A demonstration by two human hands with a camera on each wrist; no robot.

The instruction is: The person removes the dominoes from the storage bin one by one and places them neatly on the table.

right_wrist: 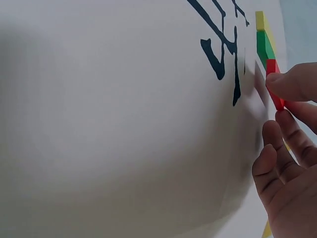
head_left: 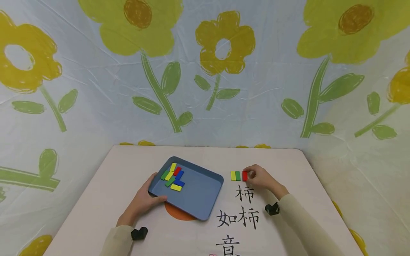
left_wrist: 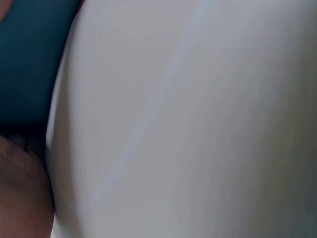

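1. L hand [head_left: 145, 196] was clamped on a shallow blue-grey rect. tray [head_left: 199, 195], thumb along near rim.
2. Flat rect. blocks, yellow/green/blue/red [head_left: 169, 175], lay in tray's L part.
3. R hand [head_left: 261, 178] pinched a red rect. block [head_left: 245, 176], just R of a green rect. block [head_left: 238, 176], w/ small gap.
4. Yellow rect. block [head_left: 232, 176] sat against green's L side on pale tabletop [head_left: 272, 160].
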